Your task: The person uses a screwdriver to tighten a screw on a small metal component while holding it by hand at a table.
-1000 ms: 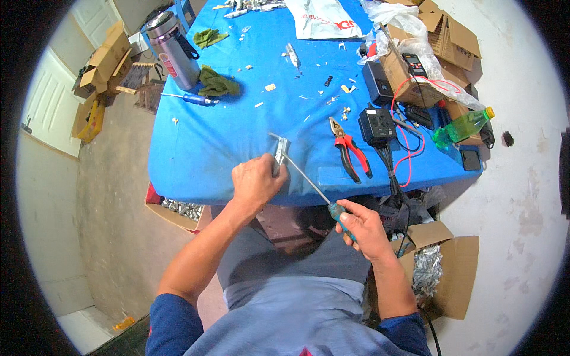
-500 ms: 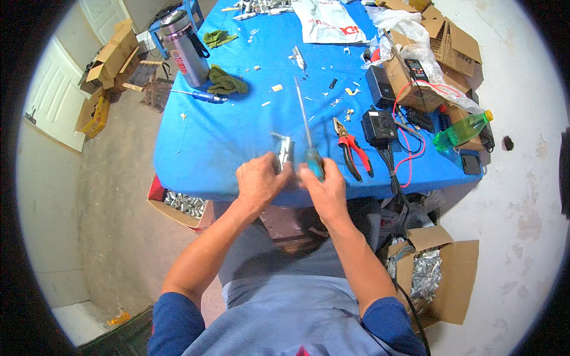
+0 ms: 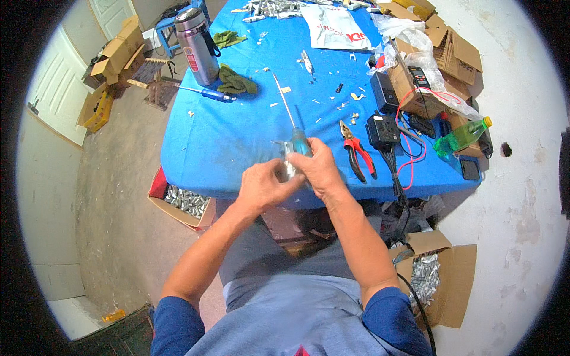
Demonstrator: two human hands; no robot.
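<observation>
Over the near edge of the blue-covered table (image 3: 208,160), my left hand (image 3: 264,185) is closed on a small silvery metal part (image 3: 289,155), blurred by motion and partly hidden by the fingers. Close beside it, my right hand (image 3: 320,169) grips a screwdriver (image 3: 301,142) by its teal handle. The long thin shaft points away toward the far left. My two hands nearly touch, and the right thumb lies against or just above the metal part; I cannot tell which. Red-handled pliers (image 3: 358,153) lie to the right of my right hand.
A steel flask (image 3: 199,50), green cloths (image 3: 236,80) and a blue screwdriver (image 3: 214,95) sit at the left. Black boxes with cables (image 3: 383,130) and a green bottle (image 3: 463,136) stand right. Boxes of metal parts (image 3: 187,202) (image 3: 424,276) flank my legs.
My right hand has moved left to meet the left hand, bringing the screwdriver over the metal part. Its shaft now tilts further left. The whole view has shifted slightly.
</observation>
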